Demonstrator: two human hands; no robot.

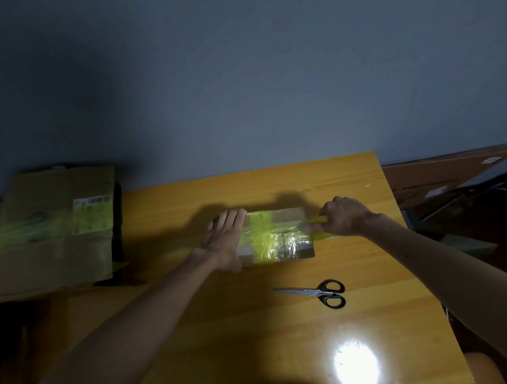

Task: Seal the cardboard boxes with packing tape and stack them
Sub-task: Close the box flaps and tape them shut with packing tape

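Black-handled scissors point(317, 293) lie nearest on the wooden table point(228, 333). Beyond them sits the small cardboard box point(281, 238) (already crossed with tape). The left hand point(225, 234) presses flat on its left end, while the right hand point(341, 216) pinches yellow packing tape point(316, 219) at its right end. A larger box point(55, 232) sits far left.

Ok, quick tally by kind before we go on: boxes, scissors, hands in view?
Cardboard boxes: 2, the small box under the hands and the large box at the left.
Scissors: 1.
Hands: 2, left hand flat on the small box, right hand pinching yellow tape at its right end.
Total: 5.
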